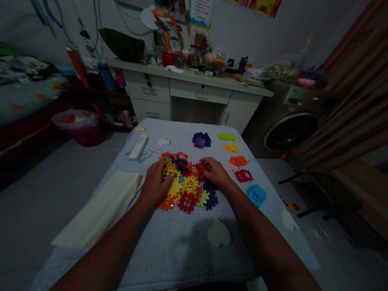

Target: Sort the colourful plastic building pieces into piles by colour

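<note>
A heap of colourful toothed plastic building pieces lies on the cloth-covered table, in yellow, red, orange, purple and green. On the heap's left side rests my left hand, its thumb reaching over the yellow pieces and its fingers apart from the thumb. My right hand curves over the heap's right edge by a red piece, thumb and index finger spread. Neither hand shows a firm grip, though some fingertips are hidden among the pieces. A small blue piece sits near my left thumb.
Sorted along the right are green, yellow, orange, red and blue pieces; purple ones lie behind the heap. A white box and pale folded sheet are left. A desk stands beyond.
</note>
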Motion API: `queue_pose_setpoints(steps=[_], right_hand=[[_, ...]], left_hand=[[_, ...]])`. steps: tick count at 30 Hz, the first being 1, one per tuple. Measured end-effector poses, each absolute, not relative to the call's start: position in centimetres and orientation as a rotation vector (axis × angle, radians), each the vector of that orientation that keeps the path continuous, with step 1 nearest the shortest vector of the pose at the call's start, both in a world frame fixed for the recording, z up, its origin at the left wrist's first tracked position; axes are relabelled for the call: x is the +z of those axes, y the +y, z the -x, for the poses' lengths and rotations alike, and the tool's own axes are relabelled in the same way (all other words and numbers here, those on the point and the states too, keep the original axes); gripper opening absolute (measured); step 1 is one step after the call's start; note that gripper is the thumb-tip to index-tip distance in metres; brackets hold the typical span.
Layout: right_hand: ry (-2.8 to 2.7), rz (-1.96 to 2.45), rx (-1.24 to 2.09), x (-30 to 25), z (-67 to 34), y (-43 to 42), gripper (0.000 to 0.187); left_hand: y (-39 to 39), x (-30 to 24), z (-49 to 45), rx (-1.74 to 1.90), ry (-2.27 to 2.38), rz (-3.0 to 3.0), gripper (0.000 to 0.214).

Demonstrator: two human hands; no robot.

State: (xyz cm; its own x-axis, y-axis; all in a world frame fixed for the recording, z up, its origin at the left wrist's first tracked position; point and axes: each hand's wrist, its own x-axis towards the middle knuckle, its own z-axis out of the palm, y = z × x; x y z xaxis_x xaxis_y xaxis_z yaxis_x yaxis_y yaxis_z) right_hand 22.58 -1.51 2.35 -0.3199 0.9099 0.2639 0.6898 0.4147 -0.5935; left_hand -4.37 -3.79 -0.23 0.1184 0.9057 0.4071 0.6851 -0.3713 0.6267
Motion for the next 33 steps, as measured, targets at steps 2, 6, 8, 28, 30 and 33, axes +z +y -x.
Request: queue_pose_setpoints(steps=[2,6,8,28,30,33], right_hand=[[-2.097,1.364,0.492,2.8,-22.8,-1.5,0.049],[-2.080,1.455,0.436,4.7,-24.7,-1.5,0.046],[-2.074,1.541,0.398,6.0,-26.6,-1.6,0.043],[-1.667,2.216,0.443,4.9,-39.6,-6.5,0.034],[-1.678,2.199,0.455,4.5,-39.7,-6.6,0.034],[-1.714,2.192,0.459,4.0,-39.9,-6.5,0.036]], left_hand=[[-3.8,-0.3,4.4,1.099,1.566,-2.113,0.050],[-3.8,-0.5,4.5,1.101,1.562,-2.108,0.050],[-3.7,-0.5,4.5,1.110,1.556,-2.115,0.049],[-3.5,-0.4,4.7,1.097,1.544,-2.110,0.050],[-3.5,-0.4,4.7,1.090,1.544,-2.110,0.049],[-3.4,-0.4,4.7,1.082,1.546,-2.117,0.050]])
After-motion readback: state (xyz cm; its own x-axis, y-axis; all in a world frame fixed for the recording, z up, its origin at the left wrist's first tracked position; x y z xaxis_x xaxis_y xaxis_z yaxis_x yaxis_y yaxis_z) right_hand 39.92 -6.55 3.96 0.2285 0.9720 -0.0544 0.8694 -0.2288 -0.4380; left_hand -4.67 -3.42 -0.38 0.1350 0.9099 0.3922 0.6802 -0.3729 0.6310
